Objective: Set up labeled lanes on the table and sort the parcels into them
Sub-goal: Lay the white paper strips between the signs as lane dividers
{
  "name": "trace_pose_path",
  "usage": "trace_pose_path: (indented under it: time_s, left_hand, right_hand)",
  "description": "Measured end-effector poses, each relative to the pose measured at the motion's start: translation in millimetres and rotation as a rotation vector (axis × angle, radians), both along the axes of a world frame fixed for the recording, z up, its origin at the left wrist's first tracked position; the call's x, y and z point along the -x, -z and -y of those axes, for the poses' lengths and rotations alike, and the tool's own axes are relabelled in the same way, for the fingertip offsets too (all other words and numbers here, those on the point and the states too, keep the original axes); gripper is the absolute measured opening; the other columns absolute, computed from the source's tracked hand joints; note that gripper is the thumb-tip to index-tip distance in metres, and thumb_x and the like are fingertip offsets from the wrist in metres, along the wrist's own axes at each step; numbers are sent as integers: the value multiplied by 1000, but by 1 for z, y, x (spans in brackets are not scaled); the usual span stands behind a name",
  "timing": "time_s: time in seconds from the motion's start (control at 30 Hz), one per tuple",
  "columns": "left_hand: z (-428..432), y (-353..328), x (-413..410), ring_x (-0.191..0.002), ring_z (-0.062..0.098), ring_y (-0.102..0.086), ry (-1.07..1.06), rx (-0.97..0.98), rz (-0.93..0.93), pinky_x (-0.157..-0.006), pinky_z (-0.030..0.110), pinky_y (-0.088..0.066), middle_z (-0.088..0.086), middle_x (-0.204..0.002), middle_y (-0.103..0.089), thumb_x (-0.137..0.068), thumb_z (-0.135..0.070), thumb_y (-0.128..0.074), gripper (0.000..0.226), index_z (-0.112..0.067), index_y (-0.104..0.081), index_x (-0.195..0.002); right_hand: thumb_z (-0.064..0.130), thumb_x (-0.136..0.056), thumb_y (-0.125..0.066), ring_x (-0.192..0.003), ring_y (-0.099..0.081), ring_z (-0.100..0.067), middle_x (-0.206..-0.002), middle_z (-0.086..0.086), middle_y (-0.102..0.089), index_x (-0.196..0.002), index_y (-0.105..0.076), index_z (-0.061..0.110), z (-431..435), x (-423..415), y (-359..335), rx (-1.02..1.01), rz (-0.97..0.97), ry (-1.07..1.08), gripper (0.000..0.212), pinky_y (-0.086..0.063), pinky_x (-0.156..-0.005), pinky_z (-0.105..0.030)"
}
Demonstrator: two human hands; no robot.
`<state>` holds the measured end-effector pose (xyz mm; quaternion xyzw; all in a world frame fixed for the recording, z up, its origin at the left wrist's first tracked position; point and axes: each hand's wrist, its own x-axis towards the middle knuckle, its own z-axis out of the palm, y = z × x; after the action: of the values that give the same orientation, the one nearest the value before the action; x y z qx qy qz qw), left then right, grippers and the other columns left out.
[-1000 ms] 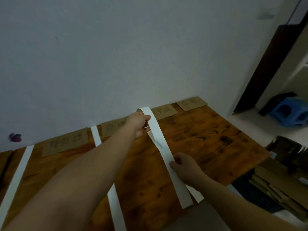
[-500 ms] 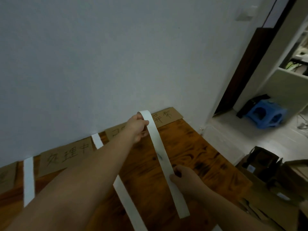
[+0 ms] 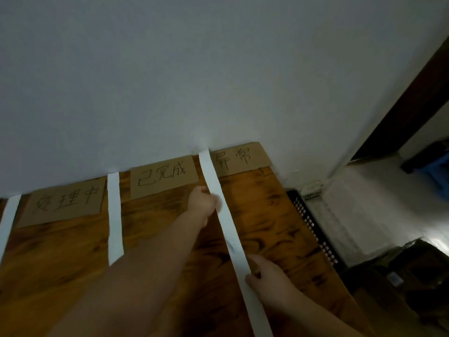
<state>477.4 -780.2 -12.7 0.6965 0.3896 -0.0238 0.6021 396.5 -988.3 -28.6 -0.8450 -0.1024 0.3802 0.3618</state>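
Observation:
A long white paper strip [image 3: 218, 190] lies on the wooden table [image 3: 279, 227], running from the wall between two cardboard labels toward the near edge. My left hand [image 3: 202, 203] holds the strip's far part with curled fingers, just past the middle label [image 3: 164, 177]. My right hand [image 3: 269, 278] pinches the same strip nearer to me. The right-hand label [image 3: 239, 159] lies beside the strip's far end. Another label [image 3: 64, 203] lies further left. No parcels are in view.
Two more white strips [image 3: 114, 215] [image 3: 8, 220] lie on the table to the left as lane dividers. A black perforated crate [image 3: 313, 227] stands past the table's right edge. Dark boxes [image 3: 413, 271] sit on the floor at right, near a doorway.
The strip, held up in a loop before, now lies flat with its far end at the wall. Both hands moved forward and down with it. The view swung closer to the labels.

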Motion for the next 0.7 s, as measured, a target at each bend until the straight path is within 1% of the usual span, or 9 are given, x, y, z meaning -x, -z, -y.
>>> trace_pose_path:
  time_s: [0.1, 0.17, 0.23, 0.3, 0.33, 0.4, 0.47, 0.57, 0.7]
  left_hand:
    - [8, 16, 8, -103, 24, -52, 113, -216, -105, -76, 31, -47, 9, -122, -52, -87, -6, -57, 49, -12, -39, -132]
    - [10, 25, 14, -99, 22, -52, 251, -405, -154, -74, 30, -47, 10, -119, -49, -85, -11, -61, 56, -16, -34, -134]
    - [10, 36, 20, -119, 30, -43, 402, -563, -175, -90, 38, -45, 11, -138, -35, -86, -22, -63, 70, -27, -23, -143]
    - [9, 46, 24, -136, 36, -22, 592, -689, -225, -105, 47, -32, 7, -153, -13, -88, -38, -59, 75, -34, -13, -147]
    - [9, 51, 25, -140, 36, -11, 685, -729, -267, -109, 51, -24, 4, -156, -5, -89, -45, -54, 73, -35, -13, -147]
    - [11, 59, 27, -143, 33, 4, 822, -800, -340, -112, 56, -12, 1, -159, 1, -90, -52, -48, 69, -34, -14, -148]
    - [12, 65, 27, -144, 30, 9, 875, -880, -337, -113, 56, -6, 0, -159, 1, -91, -51, -46, 69, -32, -13, -148]
    - [14, 69, 29, -145, 29, 6, 868, -894, -303, -113, 55, -8, -1, -159, -2, -92, -48, -46, 68, -28, -14, -148]
    - [15, 70, 32, -145, 28, 2, 848, -915, -298, -113, 53, -13, -2, -158, -7, -92, -47, -46, 67, -25, -17, -148]
  right_hand:
    - [23, -95, -54, -101, -54, -4, -126, 10, -56, -145, -26, 39, 10, -1, 12, 50, -34, -55, 59, -46, -86, -19]
    - [24, -94, -54, -101, -56, -6, -124, 10, -56, -144, -21, 44, 15, -2, 20, 83, -34, -104, 64, -49, -88, -23]
    - [26, -94, -54, -92, -57, -4, -108, 15, -55, -142, -23, 47, 18, -1, 29, 115, -4, -142, 61, -52, -82, -23]
    - [28, -95, -52, -84, -56, -3, -95, 16, -52, -140, -27, 47, 21, 1, 37, 160, 31, -186, 55, -51, -73, -19]
    - [29, -95, -50, -84, -56, -3, -97, 15, -52, -139, -28, 46, 22, 3, 40, 190, 49, -213, 52, -50, -71, -17]
    - [30, -96, -47, -99, -53, -7, -122, 9, -52, -139, -31, 43, 26, 7, 45, 247, 128, -292, 48, -47, -85, -21]
    - [32, -96, -44, -123, -40, -18, -144, 1, -35, -141, -31, 38, 30, 8, 49, 345, 282, -440, 46, -37, -103, -33]
    - [33, -97, -42, -139, -17, -26, -153, 0, -19, -144, -25, 31, 35, 8, 54, 417, 447, -645, 50, -21, -112, -43]
    - [31, -97, -41, -143, -8, -24, -157, 2, -13, -144, -25, 28, 37, 8, 61, 398, 516, -704, 50, -14, -114, -43]
